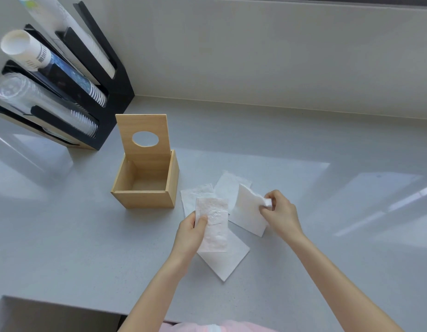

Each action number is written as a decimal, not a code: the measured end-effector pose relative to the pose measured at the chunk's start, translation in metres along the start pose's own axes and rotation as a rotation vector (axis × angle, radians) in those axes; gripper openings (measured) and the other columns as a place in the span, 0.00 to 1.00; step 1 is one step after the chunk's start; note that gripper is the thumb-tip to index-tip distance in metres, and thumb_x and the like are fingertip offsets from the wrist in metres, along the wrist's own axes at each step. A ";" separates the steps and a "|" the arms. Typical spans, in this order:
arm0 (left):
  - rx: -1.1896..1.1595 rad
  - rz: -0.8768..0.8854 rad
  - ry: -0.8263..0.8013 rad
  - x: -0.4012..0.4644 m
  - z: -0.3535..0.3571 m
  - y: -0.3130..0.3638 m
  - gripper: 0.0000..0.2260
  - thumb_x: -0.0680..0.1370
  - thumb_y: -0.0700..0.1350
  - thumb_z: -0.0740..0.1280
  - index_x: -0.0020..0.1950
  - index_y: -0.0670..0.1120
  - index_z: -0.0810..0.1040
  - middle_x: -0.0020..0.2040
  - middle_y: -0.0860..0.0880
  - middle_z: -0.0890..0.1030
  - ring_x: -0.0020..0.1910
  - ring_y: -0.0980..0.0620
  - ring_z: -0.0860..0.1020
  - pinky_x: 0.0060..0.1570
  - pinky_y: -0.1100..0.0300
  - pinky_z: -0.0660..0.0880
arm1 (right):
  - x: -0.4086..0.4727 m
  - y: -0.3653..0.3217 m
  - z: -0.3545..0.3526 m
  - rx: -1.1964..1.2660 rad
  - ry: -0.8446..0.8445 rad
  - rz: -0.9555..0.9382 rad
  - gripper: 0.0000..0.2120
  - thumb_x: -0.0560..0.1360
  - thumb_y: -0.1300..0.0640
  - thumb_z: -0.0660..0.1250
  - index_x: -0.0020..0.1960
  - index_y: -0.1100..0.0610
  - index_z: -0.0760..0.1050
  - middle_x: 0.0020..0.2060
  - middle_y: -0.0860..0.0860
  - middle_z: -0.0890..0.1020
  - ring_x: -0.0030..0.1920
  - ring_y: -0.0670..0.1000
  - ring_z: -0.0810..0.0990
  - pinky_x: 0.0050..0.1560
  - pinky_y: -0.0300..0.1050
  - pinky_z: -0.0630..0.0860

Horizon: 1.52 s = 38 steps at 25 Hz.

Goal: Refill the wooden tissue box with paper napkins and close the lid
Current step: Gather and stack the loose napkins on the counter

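Observation:
The wooden tissue box (145, 198) stands on the counter, empty inside, with its lid (143, 123) raised upright and showing an oval hole. To its right lie loose white napkins (229, 259) spread on the counter. My left hand (191, 232) grips a folded napkin (213, 226), thumb on top, just above the pile. Further right, my right hand (279, 212) pinches the corner of another napkin (247, 212), lifting it off the surface. Both hands are to the right of the box and in front of it.
A black cup dispenser rack (111, 87) with paper cups and clear plastic cups (40, 101) stands at the back left, close behind the box. A pale wall panel (279, 56) borders the grey counter (63, 236). The counter's front edge drops off at bottom left.

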<state>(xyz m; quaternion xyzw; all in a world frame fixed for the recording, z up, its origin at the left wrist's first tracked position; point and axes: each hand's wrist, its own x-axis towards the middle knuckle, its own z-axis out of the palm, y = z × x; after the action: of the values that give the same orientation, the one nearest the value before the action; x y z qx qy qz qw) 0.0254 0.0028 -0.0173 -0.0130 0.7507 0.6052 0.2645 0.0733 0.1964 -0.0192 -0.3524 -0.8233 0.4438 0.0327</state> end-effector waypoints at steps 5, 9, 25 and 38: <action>-0.086 -0.050 0.005 0.005 -0.003 0.004 0.09 0.79 0.45 0.56 0.43 0.45 0.74 0.43 0.45 0.73 0.44 0.48 0.73 0.46 0.54 0.69 | -0.015 -0.019 -0.020 0.448 -0.216 -0.023 0.06 0.75 0.62 0.64 0.48 0.53 0.78 0.47 0.52 0.83 0.46 0.50 0.81 0.48 0.41 0.78; -0.177 -0.129 -0.066 0.002 -0.004 0.006 0.12 0.80 0.46 0.55 0.48 0.47 0.78 0.51 0.45 0.81 0.53 0.45 0.79 0.59 0.47 0.72 | -0.028 -0.039 -0.032 0.606 -0.571 -0.078 0.09 0.76 0.55 0.63 0.51 0.52 0.81 0.46 0.47 0.85 0.46 0.46 0.83 0.44 0.34 0.79; -0.231 -0.146 -0.181 -0.013 0.001 0.011 0.14 0.80 0.49 0.55 0.56 0.46 0.78 0.52 0.45 0.83 0.52 0.47 0.80 0.52 0.52 0.74 | -0.036 -0.041 0.026 0.253 -0.251 -0.025 0.05 0.72 0.59 0.65 0.46 0.58 0.78 0.36 0.47 0.79 0.37 0.47 0.76 0.36 0.36 0.71; -0.222 -0.133 -0.004 -0.013 -0.019 0.002 0.10 0.80 0.41 0.56 0.52 0.46 0.76 0.49 0.47 0.81 0.46 0.50 0.79 0.44 0.57 0.75 | -0.039 -0.006 0.030 -0.254 -0.258 -0.092 0.13 0.74 0.51 0.63 0.56 0.56 0.73 0.51 0.51 0.78 0.50 0.50 0.76 0.46 0.41 0.70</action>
<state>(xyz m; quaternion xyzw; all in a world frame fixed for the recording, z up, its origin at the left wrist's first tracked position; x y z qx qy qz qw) 0.0289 -0.0180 -0.0074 -0.0909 0.6759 0.6658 0.3025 0.0883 0.1490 -0.0227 -0.2557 -0.8853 0.3760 -0.0976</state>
